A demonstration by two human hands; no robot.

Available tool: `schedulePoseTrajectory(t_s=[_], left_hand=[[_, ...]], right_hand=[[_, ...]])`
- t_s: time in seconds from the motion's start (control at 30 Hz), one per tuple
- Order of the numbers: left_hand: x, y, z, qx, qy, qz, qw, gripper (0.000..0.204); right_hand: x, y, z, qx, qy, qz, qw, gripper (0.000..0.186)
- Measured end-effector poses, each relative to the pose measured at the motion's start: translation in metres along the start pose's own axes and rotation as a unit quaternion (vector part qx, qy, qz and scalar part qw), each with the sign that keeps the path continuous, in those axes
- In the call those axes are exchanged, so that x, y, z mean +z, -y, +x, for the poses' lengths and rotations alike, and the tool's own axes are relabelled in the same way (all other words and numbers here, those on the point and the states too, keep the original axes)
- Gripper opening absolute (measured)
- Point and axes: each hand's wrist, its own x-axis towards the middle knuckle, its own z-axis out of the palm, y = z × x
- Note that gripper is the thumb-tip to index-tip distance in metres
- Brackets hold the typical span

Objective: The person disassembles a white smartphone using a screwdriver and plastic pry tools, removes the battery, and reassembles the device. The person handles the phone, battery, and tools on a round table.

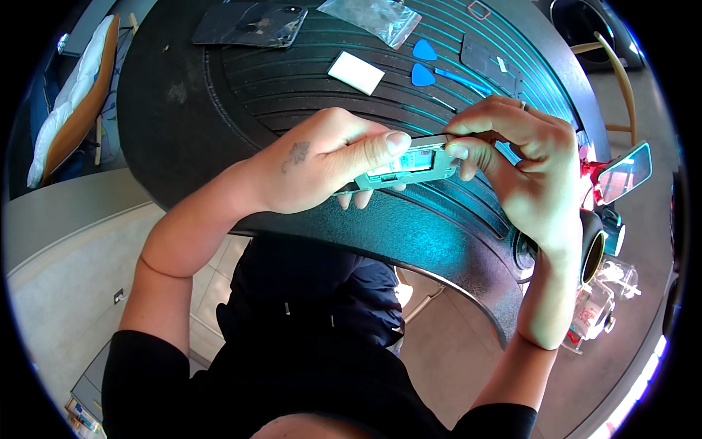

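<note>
Over the near part of the table, my left hand (pixel 314 157) is closed round a small phone-like device (pixel 398 178) with its back off, the thumb across the top edge and the fingertips beneath. A bright, shiny rectangular recess shows in its casing. My right hand (pixel 530 150) pinches the device's right end between thumb and bent fingers. Whether a small part sits in that pinch is hidden. Beyond the hands lie a white rectangular block (pixel 356 72), a blue triangular pick (pixel 424 50), a second blue pick (pixel 422 74) and a thin blue pry tool (pixel 466 82).
A dark phone (pixel 248 25) with camera lenses and a clear plastic bag (pixel 373 20) lie at the far side. A dark thin panel (pixel 482 64) rests at far right. Past my right arm are a phone in a red holder (pixel 625 175) and clear containers (pixel 596 304). The ridged black table (pixel 172 132) has a curved edge.
</note>
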Motion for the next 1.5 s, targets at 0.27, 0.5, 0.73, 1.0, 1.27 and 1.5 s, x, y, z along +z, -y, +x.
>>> schedulePoseTrajectory(t_s=[0.27,0.5,0.73,1.0,1.27,1.5], left_hand=[[-0.005,0.003,0.000,-0.007,0.042,-0.096,0.994,0.052],[-0.009,0.003,0.004,-0.004,0.029,-0.129,0.991,0.055],[-0.020,0.003,0.004,0.011,-0.002,-0.186,0.982,0.059],[-0.024,0.012,0.014,-0.007,0.002,-0.217,0.976,0.057],[-0.020,0.021,0.014,-0.026,-0.007,-0.203,0.979,0.047],[-0.020,0.025,0.015,0.008,-0.006,-0.185,0.983,0.050]], right_hand=[[-0.007,-0.009,-0.001,0.093,0.026,0.095,0.991,0.009],[-0.012,-0.012,0.006,0.100,-0.028,0.097,0.990,0.005],[-0.025,-0.044,0.021,0.095,-0.153,0.255,0.950,0.019],[-0.019,-0.052,0.037,0.050,-0.269,0.403,0.873,0.020],[-0.010,-0.020,0.060,0.019,-0.306,0.463,0.832,0.019],[-0.002,-0.011,0.072,-0.020,-0.332,0.507,0.795,0.016]])
